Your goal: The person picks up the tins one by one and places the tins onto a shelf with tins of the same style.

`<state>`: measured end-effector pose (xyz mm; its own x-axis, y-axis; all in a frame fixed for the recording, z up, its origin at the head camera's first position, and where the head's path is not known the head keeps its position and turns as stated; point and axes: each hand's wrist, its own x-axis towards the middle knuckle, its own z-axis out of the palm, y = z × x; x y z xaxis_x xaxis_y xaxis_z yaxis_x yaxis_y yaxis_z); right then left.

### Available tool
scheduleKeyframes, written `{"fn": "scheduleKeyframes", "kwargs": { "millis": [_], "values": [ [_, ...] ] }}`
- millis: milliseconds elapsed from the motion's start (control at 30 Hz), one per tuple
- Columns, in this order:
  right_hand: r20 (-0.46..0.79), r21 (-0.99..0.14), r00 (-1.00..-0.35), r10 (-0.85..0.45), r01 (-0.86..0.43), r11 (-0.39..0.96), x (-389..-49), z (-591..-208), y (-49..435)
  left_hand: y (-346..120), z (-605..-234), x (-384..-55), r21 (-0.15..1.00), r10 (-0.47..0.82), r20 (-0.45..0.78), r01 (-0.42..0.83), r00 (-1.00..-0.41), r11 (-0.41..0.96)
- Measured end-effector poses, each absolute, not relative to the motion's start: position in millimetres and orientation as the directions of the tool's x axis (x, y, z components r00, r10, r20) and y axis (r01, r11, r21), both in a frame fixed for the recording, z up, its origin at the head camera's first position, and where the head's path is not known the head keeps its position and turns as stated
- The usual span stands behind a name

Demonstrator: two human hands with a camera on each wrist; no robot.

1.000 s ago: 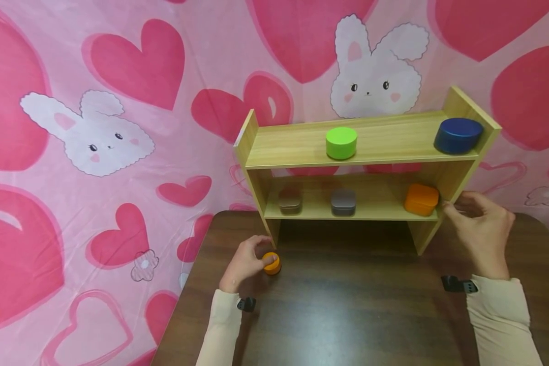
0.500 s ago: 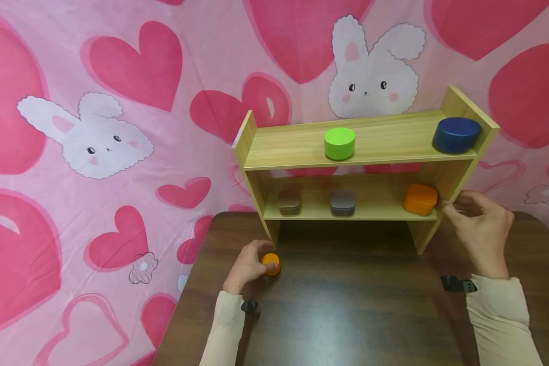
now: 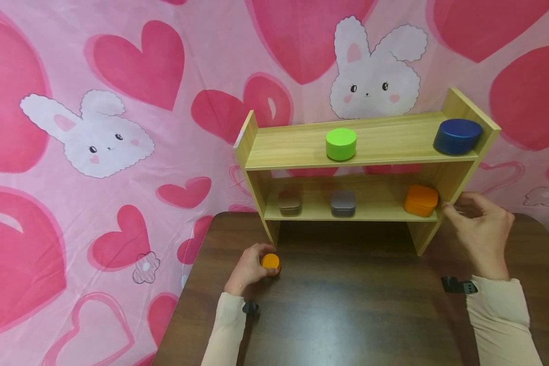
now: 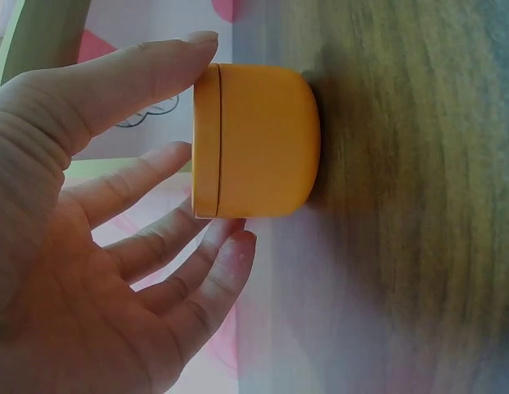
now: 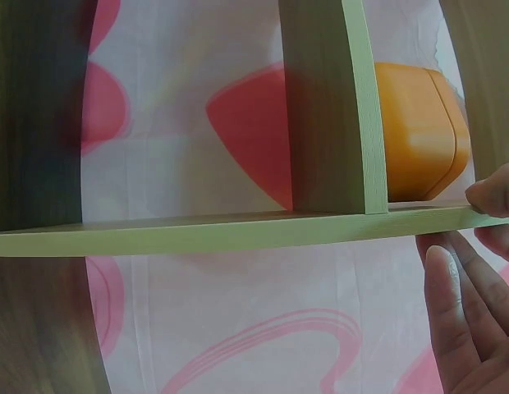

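In the head view my left hand [image 3: 249, 267] is at a small round orange tin [image 3: 270, 262] standing on the table, left of the shelf's front. The left wrist view shows the thumb at one side of the lidded orange tin [image 4: 259, 141] and the fingers curled round the opposite side. My right hand [image 3: 484, 229] holds the right side panel of the wooden two-tier shelf [image 3: 302, 163]. Seen from the right wrist, the thumb lies over the panel's edge [image 5: 238, 238], with the fingers on its outer face. A square orange tin [image 3: 421, 200] sits just inside that panel.
On the upper board stand a green round tin [image 3: 341, 144] and a dark blue tin [image 3: 457, 136] at the right end. The lower board carries a brownish tin [image 3: 290, 202] and a grey tin [image 3: 343, 203]. A pink cloth [image 3: 174, 152] hangs behind the table [image 3: 347, 305].
My left hand has shifted slightly right and closed in on the round orange tin; its thumb has moved from over the lid to the near side. My right hand stays at the shelf panel.
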<state>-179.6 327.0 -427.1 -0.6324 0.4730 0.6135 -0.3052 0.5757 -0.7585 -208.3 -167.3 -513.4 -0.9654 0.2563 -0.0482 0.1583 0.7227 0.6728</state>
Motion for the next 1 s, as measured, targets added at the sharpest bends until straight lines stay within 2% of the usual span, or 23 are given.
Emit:
{"fn": "scheduleKeyframes", "kwargs": {
  "millis": [400,1000],
  "values": [
    [0.608,-0.762,-0.630,0.484,-0.291,0.579,-180.5,-428.8,328.1,-165.0,-520.2,-207.4,0.620,0.267,-0.051,0.179,-0.962,0.764],
    [0.602,-0.763,-0.635,0.484,-0.280,0.583,-177.8,-426.0,325.7,-164.3,-522.9,-207.3,0.619,0.242,-0.073,0.147,-0.967,0.772]
  ]
}}
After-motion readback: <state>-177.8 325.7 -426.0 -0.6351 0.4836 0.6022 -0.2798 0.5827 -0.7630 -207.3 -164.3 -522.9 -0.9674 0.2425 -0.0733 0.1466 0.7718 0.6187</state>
